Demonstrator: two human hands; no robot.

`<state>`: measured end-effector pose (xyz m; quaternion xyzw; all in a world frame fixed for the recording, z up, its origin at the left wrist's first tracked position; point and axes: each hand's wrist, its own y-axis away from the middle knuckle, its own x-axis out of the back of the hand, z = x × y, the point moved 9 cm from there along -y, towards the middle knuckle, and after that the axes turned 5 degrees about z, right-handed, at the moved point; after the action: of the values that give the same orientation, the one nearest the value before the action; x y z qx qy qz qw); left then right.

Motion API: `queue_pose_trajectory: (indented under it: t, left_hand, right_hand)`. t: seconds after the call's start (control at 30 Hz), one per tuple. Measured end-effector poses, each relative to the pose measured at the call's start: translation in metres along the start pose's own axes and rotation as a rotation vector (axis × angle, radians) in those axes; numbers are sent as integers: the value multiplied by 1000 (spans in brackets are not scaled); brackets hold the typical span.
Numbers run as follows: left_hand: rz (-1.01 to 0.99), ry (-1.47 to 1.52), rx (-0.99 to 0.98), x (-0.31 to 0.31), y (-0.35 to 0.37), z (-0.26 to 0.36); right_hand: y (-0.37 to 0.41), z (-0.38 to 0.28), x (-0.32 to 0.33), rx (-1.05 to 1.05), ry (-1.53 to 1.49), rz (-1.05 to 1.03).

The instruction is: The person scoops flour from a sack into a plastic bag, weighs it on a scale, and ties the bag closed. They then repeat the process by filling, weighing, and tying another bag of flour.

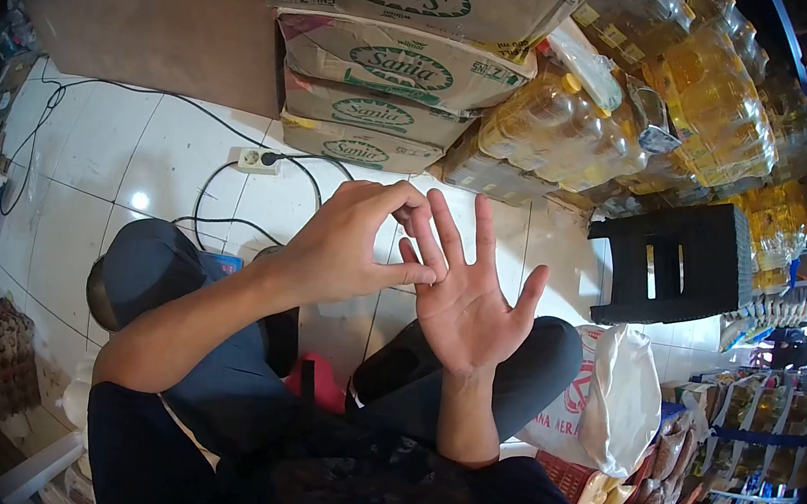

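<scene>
My left hand [349, 240] reaches in from the left, back of the hand upward, with thumb and index finger closed on a finger of my right hand. Palm up, my right hand [472, 311] has its thumb, index and middle fingers spread, and nothing lies on the palm. The two hands touch above my crossed legs. Part of the held finger is hidden behind my left fingers.
Stacked Sania cartons [401, 68] stand ahead, beside wrapped oil bottles [565, 126]. A black stool [674, 265] and a white sack [622, 400] are at the right. A power socket [255, 161] with black cables lies on the tiles.
</scene>
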<state>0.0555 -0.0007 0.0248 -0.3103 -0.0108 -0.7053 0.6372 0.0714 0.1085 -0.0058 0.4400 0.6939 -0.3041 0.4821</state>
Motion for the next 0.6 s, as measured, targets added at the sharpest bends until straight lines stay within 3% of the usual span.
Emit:
queue_pose_trajectory:
  t: [0.27,0.6]
  left_hand:
    - [71,-105,-84,2,1,3]
    - [-13,-133,-74,2,2,0]
  right_hand:
    - [1,6,0,-15,57,-60]
    - [1,7,1,-12,101,-85]
